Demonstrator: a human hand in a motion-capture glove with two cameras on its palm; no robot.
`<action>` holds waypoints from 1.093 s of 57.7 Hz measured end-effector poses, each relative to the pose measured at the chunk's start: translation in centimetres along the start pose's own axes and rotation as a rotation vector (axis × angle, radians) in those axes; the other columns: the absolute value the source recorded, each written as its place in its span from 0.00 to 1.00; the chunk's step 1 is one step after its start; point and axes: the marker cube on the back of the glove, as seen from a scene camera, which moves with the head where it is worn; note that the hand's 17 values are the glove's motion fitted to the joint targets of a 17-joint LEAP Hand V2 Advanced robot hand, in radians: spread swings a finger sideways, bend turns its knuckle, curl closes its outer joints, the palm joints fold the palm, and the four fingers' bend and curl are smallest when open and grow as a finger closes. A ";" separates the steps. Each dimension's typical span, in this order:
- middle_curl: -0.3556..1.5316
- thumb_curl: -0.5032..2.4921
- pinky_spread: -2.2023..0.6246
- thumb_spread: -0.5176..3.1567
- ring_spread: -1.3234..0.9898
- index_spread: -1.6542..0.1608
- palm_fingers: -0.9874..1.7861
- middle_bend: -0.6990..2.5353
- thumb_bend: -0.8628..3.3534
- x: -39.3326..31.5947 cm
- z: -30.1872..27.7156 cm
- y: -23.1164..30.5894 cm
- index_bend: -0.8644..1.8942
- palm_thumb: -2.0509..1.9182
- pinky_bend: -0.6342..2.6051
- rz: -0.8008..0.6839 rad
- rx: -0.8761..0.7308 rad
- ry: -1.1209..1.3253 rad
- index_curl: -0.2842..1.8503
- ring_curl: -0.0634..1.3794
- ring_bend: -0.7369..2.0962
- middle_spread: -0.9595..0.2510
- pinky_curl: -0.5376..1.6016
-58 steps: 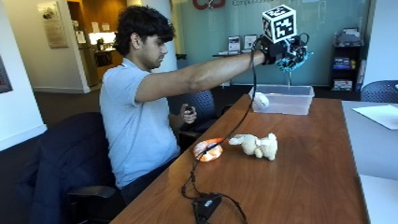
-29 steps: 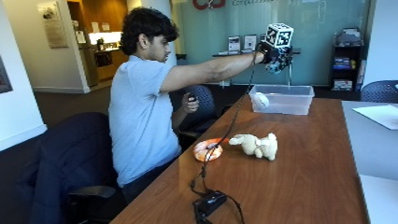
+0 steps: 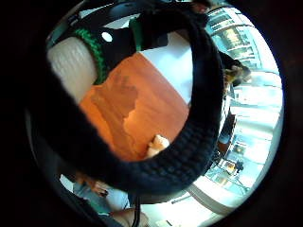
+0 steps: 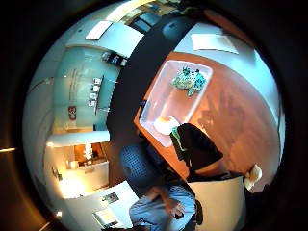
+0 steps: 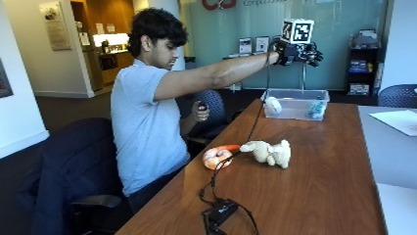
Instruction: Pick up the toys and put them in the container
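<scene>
In the outside view my gloved right hand [image 5: 298,53] is raised high above the clear plastic container [image 5: 296,104] at the far end of the wooden table [image 5: 312,186]. Its fingers are spread and hold nothing. Inside the container lie a white toy [image 5: 272,105] and a teal-green toy [image 5: 317,108]. The thumb side palm view looks down into the container [image 4: 168,98] at the green toy [image 4: 189,80] and the white toy [image 4: 166,124]. A cream plush dog [image 5: 268,152] and an orange-and-white toy [image 5: 218,156] lie mid-table. The plush dog [image 3: 156,144] also shows in the little finger side view.
A black box with a cable [image 5: 221,213] lies near the table's front end. A sheet of paper [image 5: 397,120] lies on the adjoining grey table. The person's bare left hand [image 5: 200,111] holds a small dark object. Office chairs [image 5: 72,166] stand along the table's left side.
A second ago my hand held the teal-green toy above the container. The toy now lies in the container and my hand is empty, still raised over it.
</scene>
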 end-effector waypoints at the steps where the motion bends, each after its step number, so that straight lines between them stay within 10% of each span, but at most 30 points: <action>1: 0.38 0.28 0.79 0.52 0.57 0.73 0.30 0.25 0.27 1.0 -0.3 0.6 0.37 0.51 0.55 0.012 0.000 0.012 0.28 0.30 0.38 0.83 0.42; 32: 0.31 0.27 0.82 0.50 0.58 0.73 0.28 0.25 0.22 22.0 7.0 19.1 0.36 0.52 0.53 0.219 -0.206 0.034 0.26 0.25 0.31 0.81 0.41; 63: 0.27 0.28 0.79 0.52 0.59 0.73 0.30 0.24 0.21 23.4 24.2 20.4 0.36 0.54 0.62 0.345 -0.394 -0.118 0.23 0.20 0.33 0.83 0.44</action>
